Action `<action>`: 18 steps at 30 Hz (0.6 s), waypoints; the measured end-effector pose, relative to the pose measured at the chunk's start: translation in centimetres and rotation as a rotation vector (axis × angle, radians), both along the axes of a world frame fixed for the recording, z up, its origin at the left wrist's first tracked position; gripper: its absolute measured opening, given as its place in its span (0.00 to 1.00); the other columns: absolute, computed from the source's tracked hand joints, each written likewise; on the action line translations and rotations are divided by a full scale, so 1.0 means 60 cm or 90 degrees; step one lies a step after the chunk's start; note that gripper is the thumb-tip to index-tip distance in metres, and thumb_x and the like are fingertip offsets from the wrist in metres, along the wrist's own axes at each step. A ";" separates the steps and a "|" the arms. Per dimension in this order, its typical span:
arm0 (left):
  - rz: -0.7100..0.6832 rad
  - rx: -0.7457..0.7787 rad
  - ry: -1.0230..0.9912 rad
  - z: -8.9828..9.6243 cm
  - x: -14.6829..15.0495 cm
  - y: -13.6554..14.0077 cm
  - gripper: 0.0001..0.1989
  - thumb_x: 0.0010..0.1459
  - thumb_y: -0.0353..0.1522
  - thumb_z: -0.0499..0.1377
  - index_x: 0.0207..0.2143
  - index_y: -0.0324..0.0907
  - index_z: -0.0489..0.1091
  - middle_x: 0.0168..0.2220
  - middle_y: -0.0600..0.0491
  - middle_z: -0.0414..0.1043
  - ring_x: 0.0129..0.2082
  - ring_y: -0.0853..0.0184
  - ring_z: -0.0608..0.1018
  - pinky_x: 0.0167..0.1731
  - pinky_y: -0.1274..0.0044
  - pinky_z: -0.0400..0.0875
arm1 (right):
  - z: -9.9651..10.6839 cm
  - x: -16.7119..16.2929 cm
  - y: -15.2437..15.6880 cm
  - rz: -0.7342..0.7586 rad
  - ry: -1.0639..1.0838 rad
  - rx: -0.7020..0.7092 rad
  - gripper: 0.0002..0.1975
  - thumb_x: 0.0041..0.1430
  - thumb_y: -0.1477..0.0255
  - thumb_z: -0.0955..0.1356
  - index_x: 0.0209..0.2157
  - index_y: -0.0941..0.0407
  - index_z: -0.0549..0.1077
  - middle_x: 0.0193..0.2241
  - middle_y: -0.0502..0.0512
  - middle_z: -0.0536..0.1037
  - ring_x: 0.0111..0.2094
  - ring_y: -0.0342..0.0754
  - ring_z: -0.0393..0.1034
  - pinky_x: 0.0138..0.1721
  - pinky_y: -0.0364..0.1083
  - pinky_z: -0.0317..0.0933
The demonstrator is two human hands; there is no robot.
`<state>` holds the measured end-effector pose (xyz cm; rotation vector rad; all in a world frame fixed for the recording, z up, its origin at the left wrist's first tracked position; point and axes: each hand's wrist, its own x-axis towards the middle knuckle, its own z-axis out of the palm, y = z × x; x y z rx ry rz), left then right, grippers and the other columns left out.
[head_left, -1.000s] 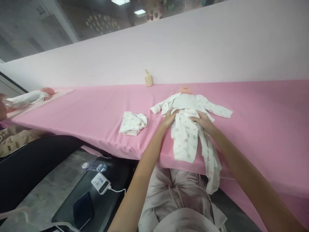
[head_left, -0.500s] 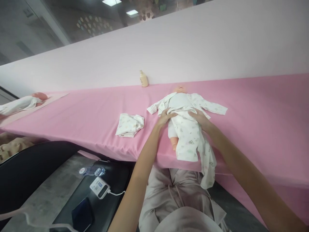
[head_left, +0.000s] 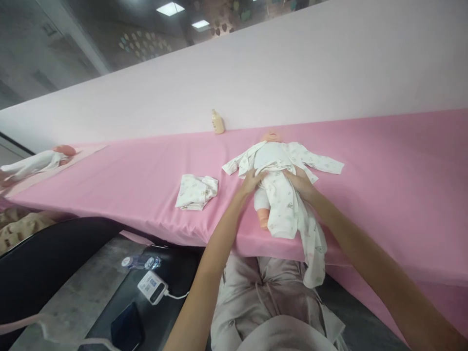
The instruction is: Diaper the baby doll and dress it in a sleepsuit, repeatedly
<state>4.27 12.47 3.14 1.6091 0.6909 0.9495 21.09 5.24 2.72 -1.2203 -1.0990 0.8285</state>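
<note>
A baby doll [head_left: 264,218] lies on its back on the pink-covered table, its head toward the wall. It has on a white printed baby top [head_left: 317,160] with both sleeves spread out. White printed baby pants [head_left: 282,207] lie across its belly and legs, one pant leg hanging over the table's front edge. My left hand [head_left: 253,181] grips the bunched waist of the pants on one side, my right hand [head_left: 300,183] the other side. One bare lower leg of the doll shows beside the cloth; the other leg is hidden.
Left of the doll sits a folded printed garment [head_left: 197,192]. A cream pump bottle [head_left: 218,122] stands by the wall. Another doll [head_left: 40,161] lies at the far left. On a black chair are a plastic bottle [head_left: 141,262], a white device [head_left: 152,287] and a dark phone [head_left: 127,327].
My right hand has shifted slightly left. The middle part of the pants is narrower, and its lower hem sits a little higher. Both hands stay at the waist.
</note>
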 end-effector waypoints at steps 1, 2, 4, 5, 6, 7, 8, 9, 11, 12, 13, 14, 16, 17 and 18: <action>0.019 0.034 0.053 0.000 0.001 -0.004 0.15 0.41 0.39 0.67 0.27 0.39 0.71 0.34 0.51 0.74 0.46 0.56 0.71 0.49 0.68 0.63 | 0.000 -0.001 0.001 -0.019 0.001 -0.003 0.20 0.52 0.59 0.67 0.44 0.55 0.72 0.47 0.56 0.75 0.48 0.54 0.69 0.51 0.54 0.62; 0.048 0.060 0.093 -0.001 0.002 -0.007 0.15 0.37 0.37 0.70 0.24 0.39 0.70 0.33 0.51 0.73 0.47 0.54 0.70 0.51 0.68 0.61 | 0.001 -0.002 0.001 -0.035 0.008 -0.008 0.19 0.52 0.60 0.68 0.43 0.56 0.72 0.46 0.57 0.75 0.48 0.54 0.69 0.51 0.54 0.62; 0.078 0.056 0.095 -0.005 0.006 -0.009 0.16 0.33 0.35 0.71 0.23 0.39 0.69 0.34 0.50 0.74 0.50 0.53 0.69 0.53 0.66 0.59 | 0.007 -0.004 -0.001 -0.039 0.026 -0.024 0.20 0.51 0.60 0.69 0.42 0.57 0.73 0.45 0.58 0.76 0.47 0.54 0.69 0.50 0.54 0.62; 0.069 0.023 0.056 -0.008 0.008 -0.008 0.15 0.35 0.35 0.70 0.25 0.39 0.70 0.35 0.50 0.74 0.49 0.54 0.70 0.53 0.66 0.61 | 0.010 -0.004 -0.003 -0.019 0.030 -0.032 0.21 0.49 0.60 0.70 0.42 0.57 0.73 0.45 0.58 0.76 0.47 0.54 0.69 0.50 0.54 0.63; 0.047 -0.023 0.002 -0.011 0.010 -0.006 0.15 0.37 0.35 0.69 0.28 0.39 0.71 0.38 0.49 0.74 0.49 0.55 0.71 0.51 0.66 0.62 | 0.014 -0.003 -0.006 0.013 0.027 -0.037 0.22 0.47 0.61 0.71 0.43 0.57 0.72 0.45 0.58 0.75 0.47 0.54 0.70 0.50 0.54 0.63; 0.025 -0.074 -0.059 -0.013 0.011 -0.002 0.15 0.40 0.35 0.68 0.32 0.39 0.72 0.40 0.49 0.75 0.47 0.56 0.73 0.50 0.66 0.64 | 0.017 -0.002 -0.008 0.055 0.018 -0.039 0.25 0.45 0.62 0.73 0.45 0.56 0.72 0.46 0.57 0.75 0.47 0.54 0.69 0.50 0.54 0.63; 0.009 -0.119 -0.118 -0.016 0.011 0.001 0.17 0.42 0.34 0.67 0.36 0.39 0.72 0.41 0.48 0.75 0.46 0.57 0.74 0.49 0.66 0.66 | 0.020 -0.001 -0.011 0.101 0.003 -0.036 0.28 0.42 0.64 0.74 0.46 0.55 0.71 0.47 0.57 0.74 0.48 0.54 0.69 0.50 0.54 0.62; 0.005 -0.155 -0.168 -0.018 0.012 0.005 0.18 0.42 0.34 0.66 0.38 0.39 0.72 0.42 0.47 0.75 0.45 0.58 0.75 0.49 0.66 0.66 | 0.022 0.001 -0.013 0.144 -0.016 -0.029 0.31 0.39 0.66 0.76 0.48 0.54 0.70 0.49 0.56 0.73 0.49 0.55 0.68 0.52 0.53 0.62; 0.011 -0.195 -0.235 -0.022 0.013 0.010 0.21 0.42 0.32 0.66 0.42 0.39 0.71 0.45 0.47 0.74 0.46 0.58 0.75 0.51 0.66 0.65 | 0.024 0.003 -0.015 0.201 -0.038 -0.014 0.35 0.37 0.67 0.76 0.50 0.52 0.68 0.52 0.54 0.70 0.52 0.54 0.65 0.54 0.53 0.60; 0.013 -0.203 -0.255 -0.023 0.013 0.012 0.23 0.43 0.32 0.66 0.44 0.39 0.70 0.46 0.47 0.73 0.47 0.59 0.75 0.52 0.66 0.65 | 0.023 0.003 -0.015 0.210 -0.034 -0.010 0.35 0.38 0.67 0.76 0.51 0.52 0.68 0.53 0.53 0.69 0.53 0.54 0.64 0.55 0.53 0.59; 0.013 -0.206 -0.264 -0.025 0.014 0.013 0.23 0.43 0.32 0.65 0.45 0.40 0.69 0.47 0.47 0.73 0.48 0.59 0.74 0.53 0.66 0.64 | 0.022 0.003 -0.014 0.209 -0.020 -0.006 0.34 0.39 0.66 0.76 0.51 0.52 0.68 0.53 0.53 0.69 0.54 0.54 0.63 0.55 0.53 0.58; 0.016 -0.203 -0.261 -0.026 0.014 0.013 0.24 0.44 0.32 0.65 0.46 0.41 0.69 0.48 0.47 0.72 0.49 0.59 0.74 0.53 0.66 0.64 | 0.021 0.002 -0.014 0.198 -0.001 -0.004 0.33 0.41 0.66 0.75 0.51 0.52 0.68 0.53 0.53 0.69 0.54 0.54 0.63 0.56 0.53 0.57; 0.037 -0.179 -0.224 -0.025 0.012 0.013 0.23 0.45 0.32 0.65 0.46 0.41 0.69 0.49 0.47 0.72 0.50 0.59 0.73 0.53 0.66 0.64 | 0.018 0.001 -0.013 0.157 0.039 -0.003 0.30 0.42 0.65 0.74 0.50 0.52 0.69 0.52 0.53 0.70 0.53 0.54 0.64 0.56 0.53 0.57; 0.045 -0.162 -0.193 -0.024 0.010 0.012 0.23 0.44 0.33 0.66 0.45 0.41 0.69 0.48 0.47 0.72 0.50 0.58 0.73 0.53 0.66 0.64 | 0.016 0.000 -0.013 0.135 0.054 -0.002 0.30 0.43 0.65 0.74 0.50 0.52 0.69 0.52 0.53 0.70 0.53 0.53 0.64 0.56 0.53 0.57; 0.040 -0.144 -0.156 -0.021 0.006 0.011 0.23 0.44 0.33 0.66 0.44 0.40 0.70 0.47 0.46 0.72 0.49 0.58 0.73 0.52 0.66 0.65 | 0.015 -0.001 -0.013 0.119 0.065 -0.003 0.29 0.43 0.65 0.73 0.50 0.51 0.69 0.52 0.53 0.71 0.52 0.53 0.65 0.55 0.53 0.58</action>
